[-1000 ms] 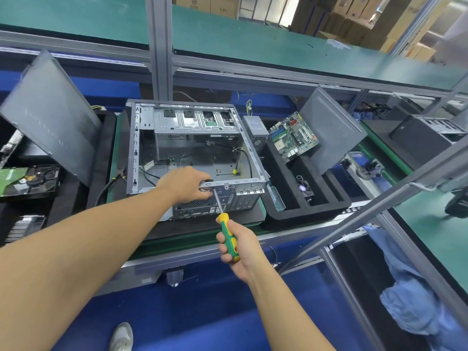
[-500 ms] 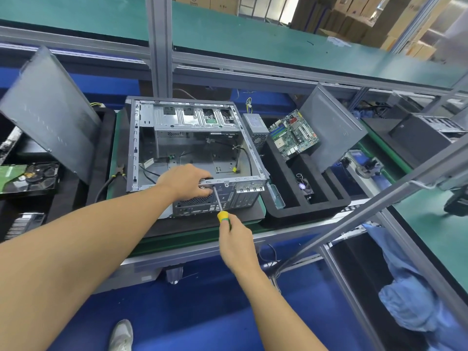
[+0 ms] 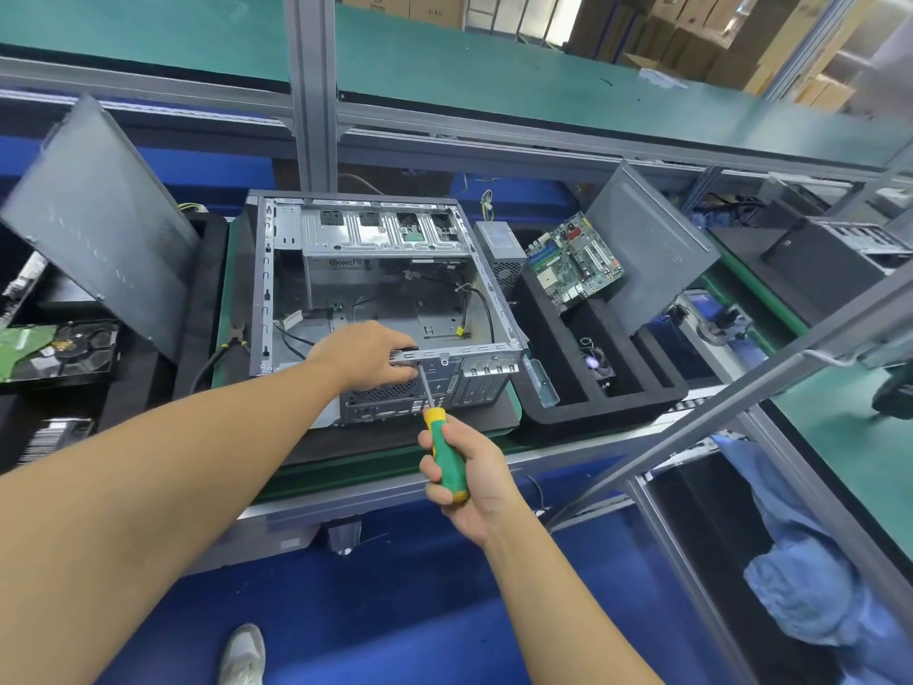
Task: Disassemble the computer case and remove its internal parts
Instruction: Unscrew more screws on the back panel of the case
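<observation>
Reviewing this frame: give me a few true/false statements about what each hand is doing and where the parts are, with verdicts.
1. The right hand grips a green-and-yellow screwdriver. True.
2. The motherboard sits mounted inside the computer case. False: it leans in the black foam tray to the right of the computer case.
3. The left hand holds the computer case by its near top rail. True.
4. The left hand holds the pliers. False: the pliers lie untouched, left of the computer case.
</observation>
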A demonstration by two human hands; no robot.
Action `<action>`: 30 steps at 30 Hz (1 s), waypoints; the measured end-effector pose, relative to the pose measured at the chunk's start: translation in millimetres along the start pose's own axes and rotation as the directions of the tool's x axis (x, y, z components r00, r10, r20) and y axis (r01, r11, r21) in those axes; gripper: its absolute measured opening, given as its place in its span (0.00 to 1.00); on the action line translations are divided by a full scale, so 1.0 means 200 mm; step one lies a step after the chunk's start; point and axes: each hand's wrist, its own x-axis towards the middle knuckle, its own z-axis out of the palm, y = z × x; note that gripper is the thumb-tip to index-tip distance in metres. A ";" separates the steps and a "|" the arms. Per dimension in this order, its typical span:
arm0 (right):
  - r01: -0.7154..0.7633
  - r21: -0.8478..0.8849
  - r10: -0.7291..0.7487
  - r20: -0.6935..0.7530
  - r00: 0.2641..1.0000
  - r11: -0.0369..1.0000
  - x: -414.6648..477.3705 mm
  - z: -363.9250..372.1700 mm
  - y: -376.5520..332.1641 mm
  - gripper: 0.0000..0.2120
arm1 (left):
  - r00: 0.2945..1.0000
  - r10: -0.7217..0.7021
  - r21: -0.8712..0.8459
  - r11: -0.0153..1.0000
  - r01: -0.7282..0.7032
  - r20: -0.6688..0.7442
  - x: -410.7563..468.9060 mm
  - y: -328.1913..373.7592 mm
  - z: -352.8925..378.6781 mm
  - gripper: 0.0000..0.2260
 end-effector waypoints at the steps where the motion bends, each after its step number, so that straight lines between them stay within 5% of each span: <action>1: 0.019 -0.076 -0.021 -0.023 1.000 0.997 0.00 0.00 -0.01 0.07 | 1.000 -0.001 -0.001 1.000 0.001 0.003 0.00 0.00 0.00 0.25; 4: 0.059 -0.356 -0.108 -0.120 0.987 0.933 0.00 0.01 -0.01 0.08 | 1.000 -0.002 -0.018 1.000 0.002 0.014 0.00 -0.01 0.00 0.25; 7: 0.052 -0.717 -0.236 -0.160 0.958 0.695 0.00 0.04 -0.02 0.13 | 1.000 -0.007 -0.031 0.999 0.008 0.023 0.01 -0.01 -0.01 0.25; 8: 0.039 -0.841 -0.289 -0.142 0.947 0.540 -0.01 0.05 -0.02 0.17 | 1.000 -0.006 -0.034 0.999 0.007 0.024 0.00 -0.01 0.00 0.25; 11: -0.057 -0.981 -0.416 0.026 0.909 -0.187 0.00 0.04 0.02 0.26 | 0.999 -0.012 -0.042 0.999 0.013 0.035 0.00 -0.01 -0.01 0.25; 13: -0.068 -0.952 -0.453 0.079 0.888 -0.298 0.02 0.03 0.05 0.28 | 0.999 -0.014 -0.039 0.999 0.015 0.034 0.00 -0.01 -0.01 0.25; 15: 0.013 -0.991 -0.449 0.071 0.891 -0.132 0.03 0.01 0.03 0.27 | 0.999 -0.010 -0.040 0.999 0.011 0.030 0.00 -0.01 -0.01 0.25; 17: 0.081 -0.925 -0.377 -0.070 0.923 0.370 0.03 0.01 -0.01 0.25 | 1.000 -0.005 -0.050 0.999 0.006 0.027 0.00 -0.01 -0.01 0.25; 18: 0.084 -0.750 -0.285 -0.142 0.948 0.656 0.04 0.00 -0.04 0.22 | 1.000 -0.002 -0.054 0.999 0.004 0.029 0.00 -0.01 -0.01 0.25; 20: 0.007 -0.321 -0.064 -0.167 0.984 0.947 0.03 -0.01 -0.08 0.15 | 0.999 -0.002 -0.065 0.998 0.004 0.032 0.00 -0.01 -0.02 0.25; 24: -0.195 0.171 0.191 0.040 0.981 0.966 0.00 -0.03 -0.12 0.16 | 1.000 -0.015 -0.079 0.997 0.016 0.016 -0.01 0.00 -0.02 0.24; 30: -0.219 0.157 0.214 0.051 0.976 0.963 0.02 -0.01 -0.06 0.13 | 1.000 -0.006 -0.076 0.997 0.007 0.017 -0.02 0.01 -0.03 0.24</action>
